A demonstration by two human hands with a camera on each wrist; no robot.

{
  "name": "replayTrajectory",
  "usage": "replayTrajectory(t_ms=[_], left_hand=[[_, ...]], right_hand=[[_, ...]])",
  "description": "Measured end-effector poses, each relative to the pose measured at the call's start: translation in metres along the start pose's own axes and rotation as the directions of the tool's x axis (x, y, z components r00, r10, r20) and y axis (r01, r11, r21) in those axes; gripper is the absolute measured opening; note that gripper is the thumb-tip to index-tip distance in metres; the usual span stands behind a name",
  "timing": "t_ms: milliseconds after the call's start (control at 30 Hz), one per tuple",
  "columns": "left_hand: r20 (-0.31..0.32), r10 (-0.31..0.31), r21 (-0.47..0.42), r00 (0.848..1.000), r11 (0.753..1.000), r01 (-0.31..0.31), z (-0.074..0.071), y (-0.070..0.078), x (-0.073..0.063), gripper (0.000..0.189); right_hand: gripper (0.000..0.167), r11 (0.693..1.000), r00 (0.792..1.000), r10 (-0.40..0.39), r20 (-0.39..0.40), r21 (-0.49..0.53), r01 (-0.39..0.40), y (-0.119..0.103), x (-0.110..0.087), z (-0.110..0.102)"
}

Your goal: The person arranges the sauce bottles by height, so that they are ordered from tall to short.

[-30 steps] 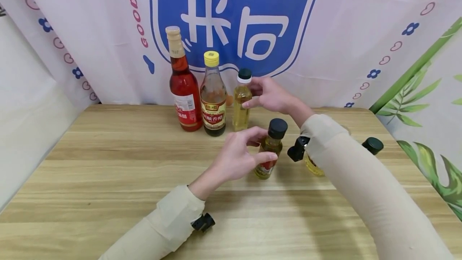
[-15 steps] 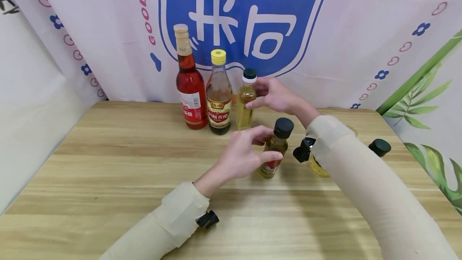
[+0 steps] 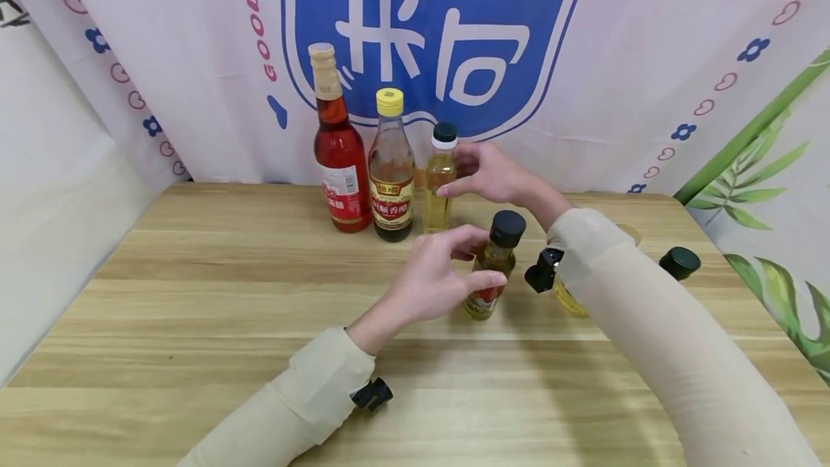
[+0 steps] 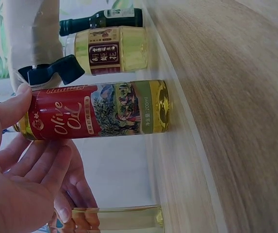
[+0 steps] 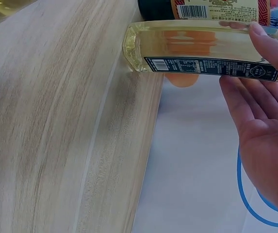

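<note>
My left hand (image 3: 431, 279) holds a small olive oil bottle (image 4: 114, 109) with a black cap and red label, thumb on one side and fingers on the other. It stands upright on the wooden table. Farther back, my right hand (image 3: 496, 175) grips a slim clear bottle of yellow oil (image 3: 436, 211) between thumb and fingers. That bottle is square-sided, with a dark green cap and white collar. In the right wrist view, its dark printed label (image 5: 211, 68) faces the camera. The fingertips behind each bottle are partly hidden.
A tall red bottle (image 3: 342, 157) and a yellow-capped vinegar bottle (image 3: 392, 193) stand left of the right hand's bottle. Right of the olive oil, partly behind the right sleeve, are a wide oil bottle (image 4: 109, 51) and a dark green bottle (image 4: 105, 19). A printed cloth (image 3: 214, 128) hangs behind the table (image 3: 194, 294).
The head view has shifted slightly, so everything appears a little farther right than a second ago. Both hands and the bottles keep their places on the table.
</note>
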State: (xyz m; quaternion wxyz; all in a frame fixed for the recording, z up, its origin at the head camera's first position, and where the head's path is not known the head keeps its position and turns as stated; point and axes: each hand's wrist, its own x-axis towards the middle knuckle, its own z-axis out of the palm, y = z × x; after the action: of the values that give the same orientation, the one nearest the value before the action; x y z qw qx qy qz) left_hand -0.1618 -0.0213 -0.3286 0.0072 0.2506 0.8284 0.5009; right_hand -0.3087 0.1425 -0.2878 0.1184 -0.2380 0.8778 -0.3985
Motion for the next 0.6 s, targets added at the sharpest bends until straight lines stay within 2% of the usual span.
replayTrajectory(t_ms=[600], left_hand=[[0.006,-0.007,0.0,1.0,1.0,0.007,-0.0001,0.001,0.0004,0.049]], right_hand=[[0.054,1.0,1.0,0.003,-0.009,0.02,-0.003,0.0004,-0.0009,0.001]])
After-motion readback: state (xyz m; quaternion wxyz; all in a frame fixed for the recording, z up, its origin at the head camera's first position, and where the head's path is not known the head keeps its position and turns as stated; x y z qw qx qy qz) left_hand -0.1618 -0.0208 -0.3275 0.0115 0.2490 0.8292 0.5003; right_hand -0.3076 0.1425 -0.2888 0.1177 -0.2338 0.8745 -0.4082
